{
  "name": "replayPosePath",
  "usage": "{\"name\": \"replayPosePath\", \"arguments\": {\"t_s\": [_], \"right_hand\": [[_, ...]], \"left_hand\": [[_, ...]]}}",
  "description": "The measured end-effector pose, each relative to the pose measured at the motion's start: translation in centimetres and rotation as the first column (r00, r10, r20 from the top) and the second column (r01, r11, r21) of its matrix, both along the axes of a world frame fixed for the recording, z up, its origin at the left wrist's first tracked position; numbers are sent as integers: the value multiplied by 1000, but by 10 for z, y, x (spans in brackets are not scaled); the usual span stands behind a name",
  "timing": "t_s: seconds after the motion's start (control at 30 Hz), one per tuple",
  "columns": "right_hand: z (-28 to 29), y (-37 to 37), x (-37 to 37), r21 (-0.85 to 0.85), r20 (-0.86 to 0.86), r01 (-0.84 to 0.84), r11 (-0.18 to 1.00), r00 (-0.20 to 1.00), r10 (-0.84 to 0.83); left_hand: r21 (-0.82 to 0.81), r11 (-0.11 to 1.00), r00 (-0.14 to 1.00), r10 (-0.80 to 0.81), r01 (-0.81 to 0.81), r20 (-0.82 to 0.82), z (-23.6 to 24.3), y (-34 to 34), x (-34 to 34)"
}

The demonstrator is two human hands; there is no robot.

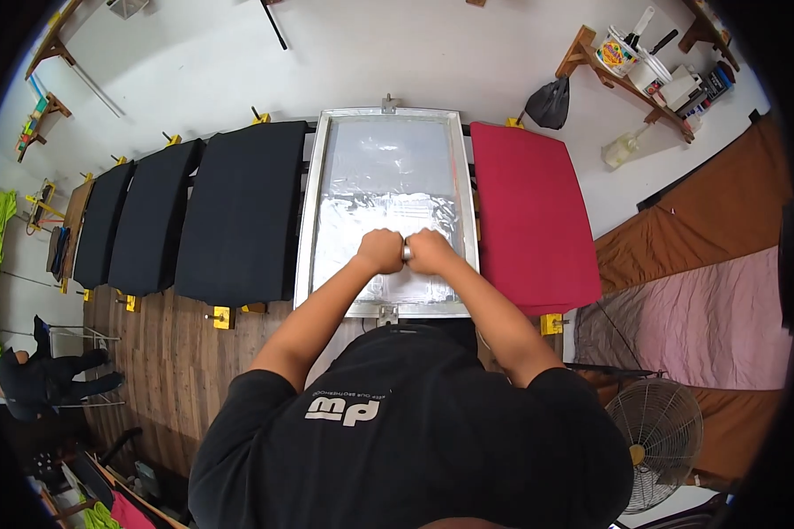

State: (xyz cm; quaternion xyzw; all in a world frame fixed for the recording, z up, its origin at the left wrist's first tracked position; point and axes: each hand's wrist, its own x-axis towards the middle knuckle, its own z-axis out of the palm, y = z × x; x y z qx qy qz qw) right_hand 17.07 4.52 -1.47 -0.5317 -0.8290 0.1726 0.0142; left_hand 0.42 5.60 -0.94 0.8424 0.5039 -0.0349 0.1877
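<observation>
My left hand (381, 252) and my right hand (431, 251) are closed side by side over the lower half of a silk screen. Both grip a squeegee (407, 252); only a short silver bit of its handle shows between my fists, and its blade is hidden. The screen's metal frame (309, 222) lies in front of me, clamped at its far and near ends. White, shiny ink (362, 210) covers the lower part of the mesh, while the upper part (393, 154) looks grey with a few white streaks.
A red fabric-covered board (534, 216) flanks the screen on the right. Several black-covered boards (238, 212) line up on the left, with yellow brackets (224, 317) beneath. A fan (657, 441) stands at lower right. Wall shelves (631, 88) hold tubs. Another person (44, 375) sits at far left.
</observation>
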Motion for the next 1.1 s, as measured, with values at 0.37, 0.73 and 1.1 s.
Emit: {"name": "replayPosePath", "arguments": {"t_s": [0.37,0.73,1.1], "right_hand": [[11,-62,5,-209,-59,-65,976,997,54],[-6,-36,-1,132,-137,46,990,990,-28],[12,-35,9,-201,-86,-120,972,991,104]], "left_hand": [[-178,983,999,-35,36,12,12,-64,-4],[283,956,977,13,-75,214,-25,-38,6],[-93,995,999,27,-25,17,6,-44,-5]]}}
